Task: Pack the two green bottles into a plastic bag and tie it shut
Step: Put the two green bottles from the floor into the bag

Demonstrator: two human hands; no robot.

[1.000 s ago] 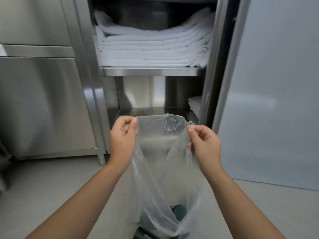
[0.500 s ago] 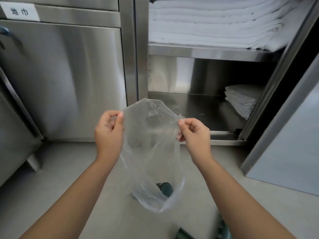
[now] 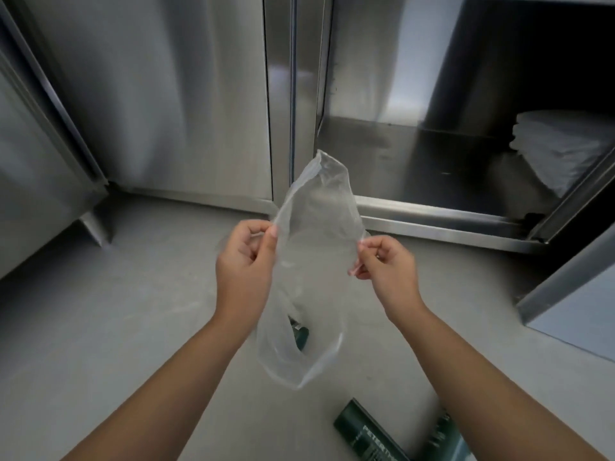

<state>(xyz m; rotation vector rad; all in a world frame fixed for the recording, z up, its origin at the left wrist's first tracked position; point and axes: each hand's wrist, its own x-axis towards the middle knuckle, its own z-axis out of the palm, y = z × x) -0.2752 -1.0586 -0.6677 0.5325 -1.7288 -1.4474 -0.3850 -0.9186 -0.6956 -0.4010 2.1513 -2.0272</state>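
I hold a clear plastic bag (image 3: 312, 247) up over the grey floor. My left hand (image 3: 244, 261) pinches its left edge and my right hand (image 3: 382, 266) pinches its right edge, so the bag hangs between them. A dark green object (image 3: 299, 334) shows through the bag's lower part; I cannot tell if it is inside or behind. Two dark green bottles lie on the floor at the bottom: one with white lettering (image 3: 369, 434), the other (image 3: 439, 437) partly hidden by my right forearm.
A stainless steel cabinet (image 3: 166, 94) stands ahead, its right compartment open with folded white towels (image 3: 559, 144) on the low shelf. An open cabinet door (image 3: 579, 311) juts out at right. Another steel unit with a foot (image 3: 95, 224) stands at left.
The view has tipped downward, so the upper towel shelf is gone and two bottles on the floor have come into sight. My hands still hold the bag, now slightly farther apart.
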